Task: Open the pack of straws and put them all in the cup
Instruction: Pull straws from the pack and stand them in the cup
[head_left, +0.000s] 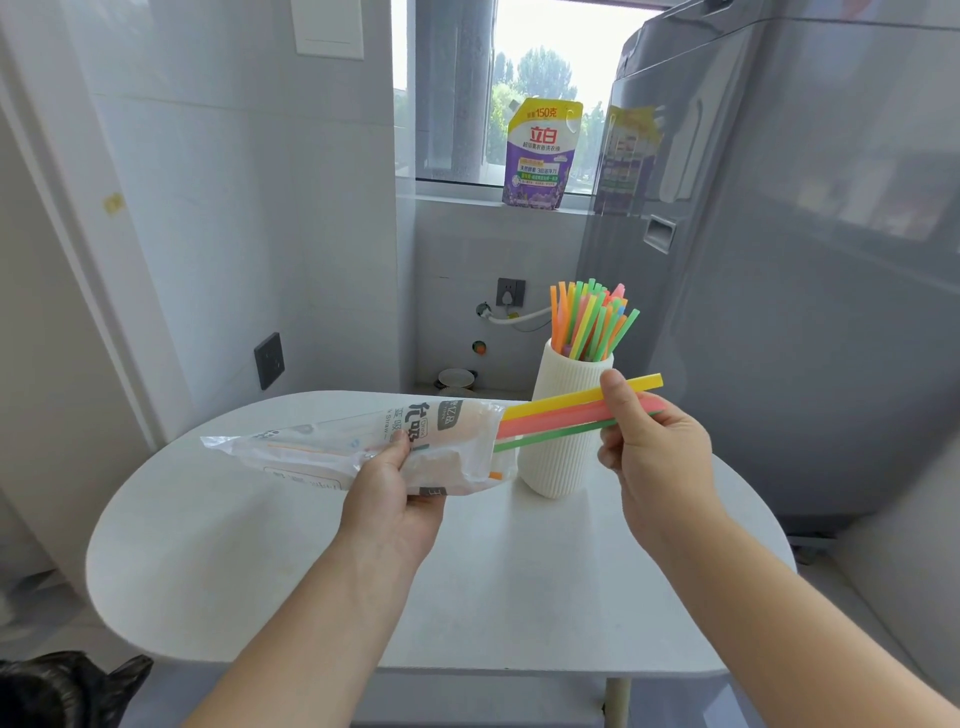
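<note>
Left hand (400, 488) gripped the straw pack (363, 447) above the white table (260, 571), open end toward the ribbed cup (561, 441). Right hand (649, 447) pinched three straws (561, 413), yellow, pink, green, partly out of the pack. Cup held many coloured straws (592, 322) upright. One orange straw end showed inside the pack.

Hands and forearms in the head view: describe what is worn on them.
Nothing is worn. The left hand and right hand are bare, with no gloves, rings, watch or bracelet visible. Both forearms are uncovered to the frame's bottom edge; no sleeves show.
</note>
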